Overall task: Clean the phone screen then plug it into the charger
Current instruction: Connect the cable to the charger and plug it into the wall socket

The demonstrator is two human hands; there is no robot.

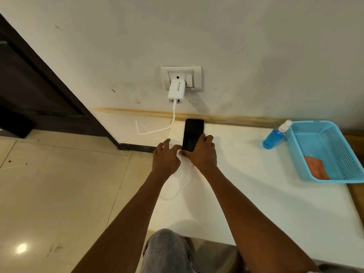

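I see an off-white wall [236, 36], scuffed and stained | yellowish band along its base above a white worktop [256, 184] | dark door frame [39, 75] at my left | glossy beige tiled floor [59, 184] catching a light reflection [21, 248]

Readable text: one item only. White charger [175, 92] plugged in wall socket [182, 77], approx 12 o'clock from phone [192, 134]: dark brand mark on upper face, looks like "LAPCARE", w/ smaller line beneath, illegible. Blue basket [323, 123] far rim: small dark mark, unreadable.
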